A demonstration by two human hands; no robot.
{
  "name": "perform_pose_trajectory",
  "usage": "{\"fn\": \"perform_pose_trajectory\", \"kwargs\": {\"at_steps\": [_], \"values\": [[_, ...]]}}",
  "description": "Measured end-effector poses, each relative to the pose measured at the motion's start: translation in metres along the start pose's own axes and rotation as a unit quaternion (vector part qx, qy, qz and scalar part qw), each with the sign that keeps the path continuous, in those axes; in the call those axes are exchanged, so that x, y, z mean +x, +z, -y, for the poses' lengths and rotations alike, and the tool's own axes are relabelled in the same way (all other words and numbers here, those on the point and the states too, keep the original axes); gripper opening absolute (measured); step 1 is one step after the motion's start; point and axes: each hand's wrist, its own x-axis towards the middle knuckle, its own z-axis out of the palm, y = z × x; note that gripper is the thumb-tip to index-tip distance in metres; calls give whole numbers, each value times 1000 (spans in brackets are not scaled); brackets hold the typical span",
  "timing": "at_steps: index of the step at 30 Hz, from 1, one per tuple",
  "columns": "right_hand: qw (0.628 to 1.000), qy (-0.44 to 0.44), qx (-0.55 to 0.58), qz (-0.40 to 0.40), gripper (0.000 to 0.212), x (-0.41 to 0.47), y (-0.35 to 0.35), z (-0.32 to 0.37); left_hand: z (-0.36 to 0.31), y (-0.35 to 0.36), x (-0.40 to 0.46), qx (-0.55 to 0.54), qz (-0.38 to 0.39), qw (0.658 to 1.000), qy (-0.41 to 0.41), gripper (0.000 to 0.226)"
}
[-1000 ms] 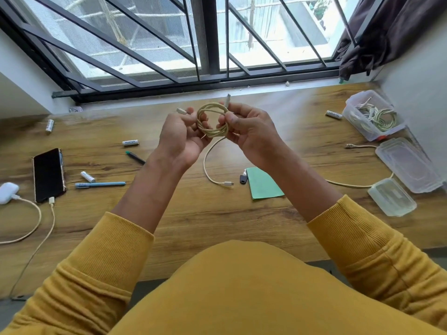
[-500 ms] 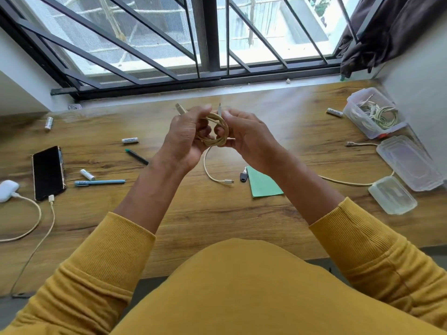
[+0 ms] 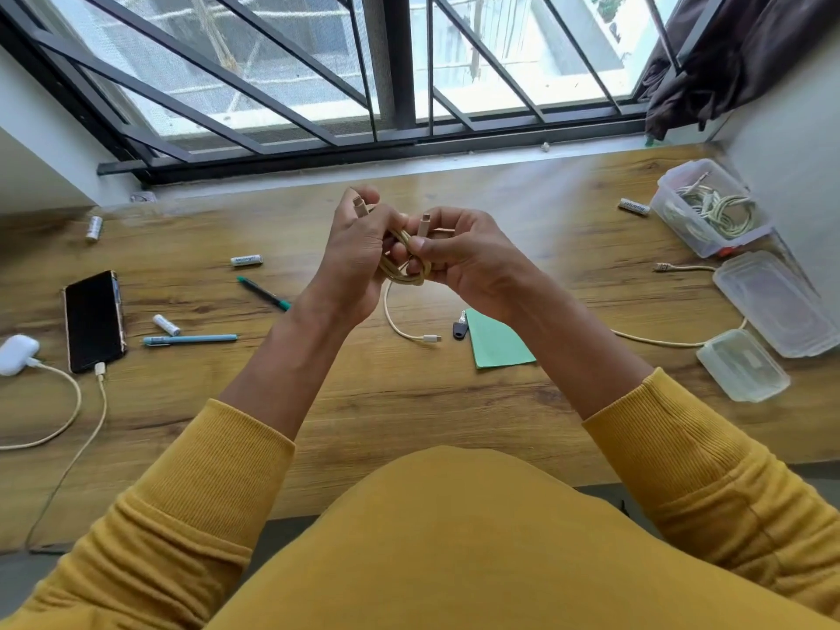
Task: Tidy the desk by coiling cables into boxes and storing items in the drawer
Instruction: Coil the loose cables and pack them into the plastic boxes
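A coiled cream cable (image 3: 404,266) is held above the middle of the wooden desk (image 3: 409,402). My left hand (image 3: 350,256) grips one side of the coil, with a connector sticking up by its fingertips. My right hand (image 3: 459,256) grips the other side, a second connector standing up between its fingers. Another cream cable (image 3: 400,327) lies on the desk below the hands. An open clear box (image 3: 709,206) at the far right holds coiled cables. Most of the held coil is hidden by my fingers.
Two clear lids (image 3: 777,302) (image 3: 741,366) lie at the right with a cable (image 3: 659,342) running between them. A green card (image 3: 497,341) and a small dark key (image 3: 460,329) lie mid-desk. Left: phone (image 3: 93,320), white charger (image 3: 16,354), pens (image 3: 191,339), several batteries (image 3: 245,260).
The open round loop has been squeezed into a tighter, flatter bundle between both hands. The hands have closed in on each other and both connectors now stick up.
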Motion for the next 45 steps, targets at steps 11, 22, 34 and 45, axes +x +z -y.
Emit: {"fn": "perform_pose_trajectory", "kwargs": {"at_steps": [11,22,34,45], "values": [[991,34,86,-99,23,3,-9,-2,13,-5,-6,60,1,998,2,48],[988,64,93,-104,27,0,-3,0,25,-12,1,95,-82,988,86,12],[996,43,3,-79,24,-3,-17,4,28,-3,0,-6,-93,995,-23,8],[974,81,-100,-188,19,-21,-45,-6,43,23,-1,-29,-85,992,-84,17]]}}
